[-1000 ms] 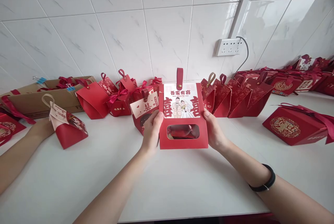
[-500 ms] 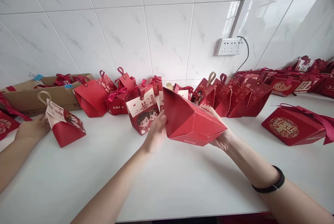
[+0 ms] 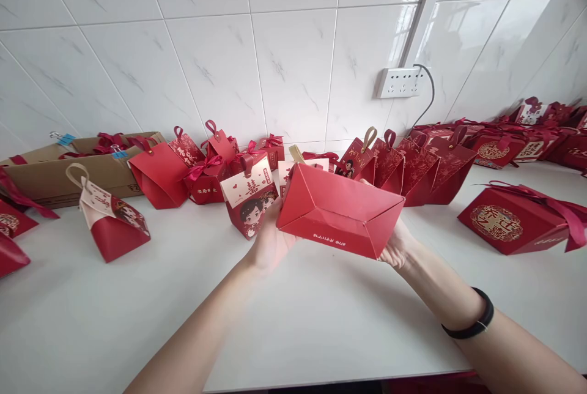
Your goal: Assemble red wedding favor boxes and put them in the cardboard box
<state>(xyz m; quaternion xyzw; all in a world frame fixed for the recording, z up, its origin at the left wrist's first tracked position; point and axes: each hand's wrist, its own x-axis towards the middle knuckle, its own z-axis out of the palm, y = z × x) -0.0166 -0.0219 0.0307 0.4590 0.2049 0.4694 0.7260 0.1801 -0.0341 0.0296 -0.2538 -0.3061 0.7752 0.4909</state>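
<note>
I hold a red paper gift box (image 3: 339, 210) with both hands above the white table (image 3: 293, 320). The box is tipped so its folded bottom faces me. My left hand (image 3: 268, 241) grips its left side from below. My right hand (image 3: 397, 244) supports its right end, with a black band on that wrist. Most of my fingers are hidden behind the box. A smaller red box with a cartoon couple (image 3: 250, 204) stands just left of my left hand.
Many red gift boxes line the tiled wall, with a flat one (image 3: 513, 226) at the right. A cardboard carton (image 3: 68, 170) sits at the far left, a cone-shaped red bag (image 3: 110, 223) in front of it. A power strip (image 3: 397, 82) hangs on the wall.
The box went from upright, front facing me, to tipped over with its bottom towards me. Another person's arm at the left has withdrawn out of view.
</note>
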